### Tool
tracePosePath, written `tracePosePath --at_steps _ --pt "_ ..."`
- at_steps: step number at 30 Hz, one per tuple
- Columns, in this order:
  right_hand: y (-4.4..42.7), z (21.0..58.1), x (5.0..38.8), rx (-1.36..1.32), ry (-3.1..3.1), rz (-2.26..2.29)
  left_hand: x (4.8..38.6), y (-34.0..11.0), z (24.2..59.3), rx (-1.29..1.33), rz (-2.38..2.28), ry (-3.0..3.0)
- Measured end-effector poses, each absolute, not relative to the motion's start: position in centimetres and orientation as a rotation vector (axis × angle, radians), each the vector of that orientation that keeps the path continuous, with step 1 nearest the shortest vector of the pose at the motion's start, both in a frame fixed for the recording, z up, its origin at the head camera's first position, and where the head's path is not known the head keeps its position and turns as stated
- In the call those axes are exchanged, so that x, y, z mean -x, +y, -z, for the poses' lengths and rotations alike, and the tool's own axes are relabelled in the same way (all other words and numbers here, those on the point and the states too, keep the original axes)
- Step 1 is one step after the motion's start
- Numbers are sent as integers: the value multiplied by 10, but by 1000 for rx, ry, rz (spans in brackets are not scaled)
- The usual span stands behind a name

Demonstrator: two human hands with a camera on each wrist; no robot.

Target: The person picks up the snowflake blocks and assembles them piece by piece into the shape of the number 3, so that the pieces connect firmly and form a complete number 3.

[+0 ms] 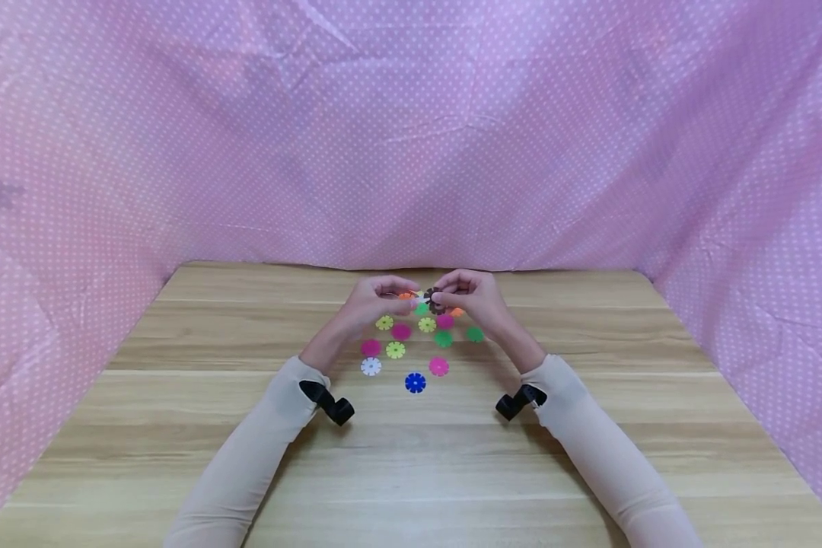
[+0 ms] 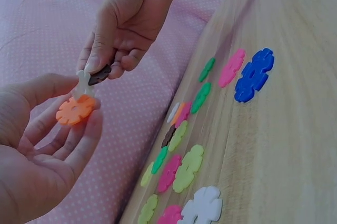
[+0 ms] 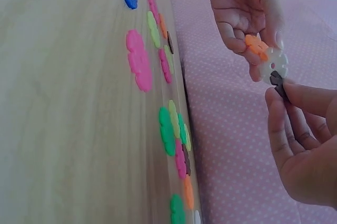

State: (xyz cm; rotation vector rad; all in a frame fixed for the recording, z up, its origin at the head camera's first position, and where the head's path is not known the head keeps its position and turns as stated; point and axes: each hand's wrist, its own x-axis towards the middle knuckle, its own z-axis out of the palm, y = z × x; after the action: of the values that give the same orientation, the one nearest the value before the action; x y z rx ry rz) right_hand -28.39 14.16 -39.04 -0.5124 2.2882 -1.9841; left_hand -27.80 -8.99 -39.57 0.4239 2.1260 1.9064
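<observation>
My left hand (image 1: 378,299) holds a white notched plastic disc (image 3: 280,60) between thumb and fingers. An orange flower-shaped disc (image 2: 75,110) is joined to the white one at an angle, over the left fingers. With thumb and fingertips, my right hand (image 1: 477,295) pinches a dark brown notched disc (image 1: 434,301). Its edge meets the edge of the white disc; how deep the notches sit in each other I cannot tell. Both hands are raised above the far part of the table, close together.
Loose discs lie on the wooden table (image 1: 411,472) below the hands: a blue one (image 1: 415,383) nearest, a white one (image 1: 371,367), a pink one (image 1: 439,367), and several yellow, green, magenta and orange ones. A pink dotted cloth (image 1: 411,152) hangs behind and at both sides.
</observation>
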Motion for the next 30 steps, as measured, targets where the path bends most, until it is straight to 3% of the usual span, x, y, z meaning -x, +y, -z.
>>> tracePosePath --at_steps 30 --pt "155 381 287 506 2325 1617 282 -98 398 -561 -1751 2117"
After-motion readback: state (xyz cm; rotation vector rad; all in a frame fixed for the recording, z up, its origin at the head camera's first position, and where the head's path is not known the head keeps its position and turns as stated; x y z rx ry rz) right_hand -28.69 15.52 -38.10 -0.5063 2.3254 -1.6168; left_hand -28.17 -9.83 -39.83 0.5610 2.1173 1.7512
